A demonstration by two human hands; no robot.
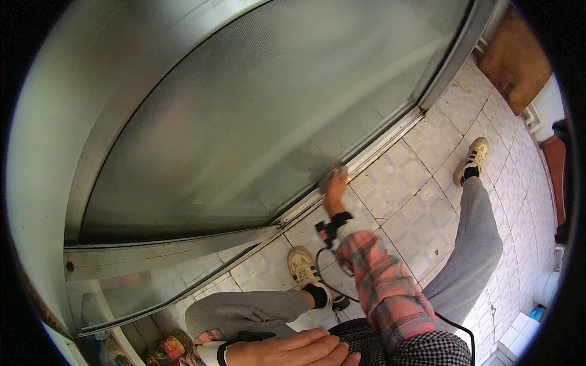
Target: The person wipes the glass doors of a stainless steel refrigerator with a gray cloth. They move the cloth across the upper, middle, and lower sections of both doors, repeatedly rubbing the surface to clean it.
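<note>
My right hand (pixel 337 191) presses a grey cleaning pad or cloth (pixel 324 182) against the bottom metal track (pixel 384 142) of a sliding glass door. The fingers cover much of the pad. Just above it, the ribbed glass panel (pixel 256 123) stands in its metal frame (pixel 87 169), with a blurry reflection by the hand. My left hand (pixel 297 347) is low in the view, in front of my lap, its fingers close together. Its palm is hidden, so whether it holds anything cannot be seen.
Patterned tiles (pixel 412 183) cover the floor, and my shoes (pixel 304 270) stand on them well apart. A black cable (pixel 339 293) runs from my right wrist. At lower left, a labelled bottle (pixel 169 348) stands behind glass. A brown board (pixel 512 59) is at upper right.
</note>
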